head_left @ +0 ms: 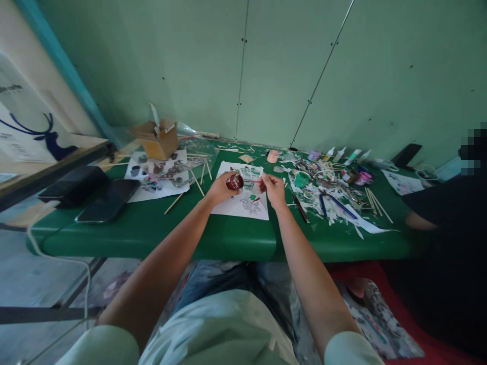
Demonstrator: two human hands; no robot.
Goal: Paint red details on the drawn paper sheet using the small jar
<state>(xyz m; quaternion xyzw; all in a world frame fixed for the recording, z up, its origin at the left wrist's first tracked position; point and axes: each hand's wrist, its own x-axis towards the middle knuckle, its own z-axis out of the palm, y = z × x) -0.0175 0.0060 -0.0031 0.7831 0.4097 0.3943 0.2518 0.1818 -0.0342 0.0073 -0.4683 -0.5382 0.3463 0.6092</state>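
Observation:
My left hand (220,188) is wrapped round a small jar of dark red contents (234,182), tilted with its mouth toward the right. Just right of the jar, my right hand (273,188) pinches a thin reddish stick (251,181) whose tip points at the jar's mouth. Both hands are above a white sheet (228,209) with printed line drawings, parts of them coloured green and red. The sheet lies on the green-covered table (243,241). The upper part of the sheet is partly hidden by my hands and the jar.
Paper scraps, pens and a green lump (301,179) lie at right, small bottles (340,154) behind. At left are a cardboard box (162,144), another sheet (139,193), wooden sticks (174,203) and a phone (108,201). A person in dark clothes (452,228) is at far right.

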